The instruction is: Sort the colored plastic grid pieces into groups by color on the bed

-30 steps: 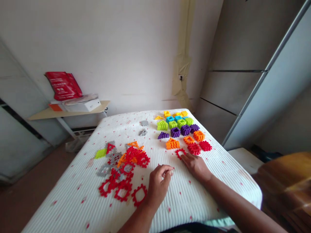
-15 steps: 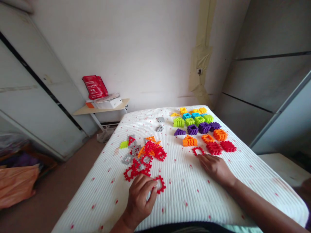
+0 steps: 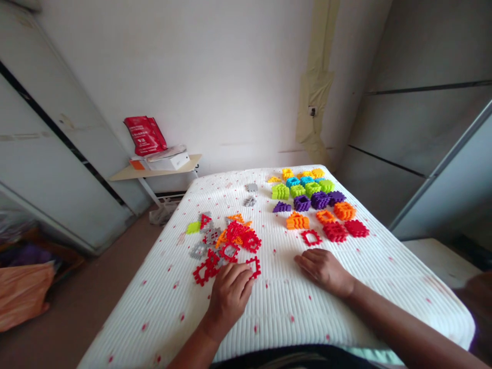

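Note:
On the white mattress (image 3: 292,312), my left hand (image 3: 229,296) curls over the near edge of a loose pile of red, grey and orange frame pieces (image 3: 226,241). Its fingertips pinch a red square frame piece (image 3: 254,266). My right hand (image 3: 323,270) lies flat on the mattress with its fingers stretched out to the left and holds nothing. A single red frame piece (image 3: 311,237) sits just beyond that hand. Behind it stand sorted stacks: red (image 3: 335,231), orange (image 3: 297,221), purple (image 3: 302,203), green (image 3: 280,192), with blue and yellow at the far edge.
Two grey pieces (image 3: 251,188) lie alone at the far middle of the mattress. A small shelf (image 3: 154,171) by the wall carries a red bag (image 3: 145,135) and a white box. An orange bag (image 3: 23,292) lies on the floor at left. Cabinet doors stand on both sides.
My left hand moved left to the red pieces and closed on a red square frame. My right hand drew back from the single red piece. The view swung left.

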`<state>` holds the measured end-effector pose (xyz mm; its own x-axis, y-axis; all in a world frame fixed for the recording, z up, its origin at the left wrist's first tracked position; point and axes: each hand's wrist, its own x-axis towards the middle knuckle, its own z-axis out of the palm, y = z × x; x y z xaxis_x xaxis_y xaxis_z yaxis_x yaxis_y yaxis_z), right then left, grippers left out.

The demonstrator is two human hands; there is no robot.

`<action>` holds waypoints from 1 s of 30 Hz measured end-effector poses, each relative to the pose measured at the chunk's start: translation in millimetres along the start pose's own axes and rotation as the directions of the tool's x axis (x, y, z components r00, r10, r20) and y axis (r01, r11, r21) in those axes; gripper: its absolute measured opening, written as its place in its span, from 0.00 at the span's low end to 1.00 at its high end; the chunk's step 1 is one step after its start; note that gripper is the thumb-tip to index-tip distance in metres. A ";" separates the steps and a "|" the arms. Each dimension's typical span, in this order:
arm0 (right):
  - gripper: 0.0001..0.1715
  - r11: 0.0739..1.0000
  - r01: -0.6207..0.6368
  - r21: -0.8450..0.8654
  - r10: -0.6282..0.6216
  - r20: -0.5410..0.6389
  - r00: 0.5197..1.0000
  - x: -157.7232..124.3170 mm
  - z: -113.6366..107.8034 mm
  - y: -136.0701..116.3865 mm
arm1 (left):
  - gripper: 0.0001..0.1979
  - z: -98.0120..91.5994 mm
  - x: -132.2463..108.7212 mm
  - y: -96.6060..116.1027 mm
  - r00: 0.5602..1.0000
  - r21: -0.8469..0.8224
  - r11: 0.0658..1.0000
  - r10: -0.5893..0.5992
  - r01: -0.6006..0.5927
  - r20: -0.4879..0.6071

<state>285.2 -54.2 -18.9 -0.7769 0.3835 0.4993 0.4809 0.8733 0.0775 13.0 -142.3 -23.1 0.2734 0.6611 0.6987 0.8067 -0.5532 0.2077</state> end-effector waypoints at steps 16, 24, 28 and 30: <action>0.15 0.808 -0.363 0.464 0.382 0.058 0.922 20.2 2.1 -17.8 | 0.13 60.0 56.3 25.7 0.755 -0.605 0.554 -0.645 0.571 0.122; 0.13 0.915 -0.324 0.238 0.333 0.005 0.943 18.7 5.0 -20.5 | 0.10 71.3 52.8 18.9 0.767 -0.537 0.601 -0.625 0.592 0.146; 0.12 0.971 -0.217 0.103 0.205 0.113 0.972 18.6 5.4 -21.2 | 0.08 71.1 49.2 11.6 0.765 -0.486 0.636 -0.633 0.600 0.116; 0.14 0.964 -0.203 0.170 0.178 0.154 0.972 17.2 4.3 -20.2 | 0.09 69.9 47.2 8.8 0.755 -0.489 0.627 -0.647 0.606 0.107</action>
<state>260.4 -63.9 -15.6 -0.7321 0.5741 0.3667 0.5526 0.8153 -0.1732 69.7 -80.5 -36.1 -0.2594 0.9110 0.3205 0.4153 -0.1943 0.8887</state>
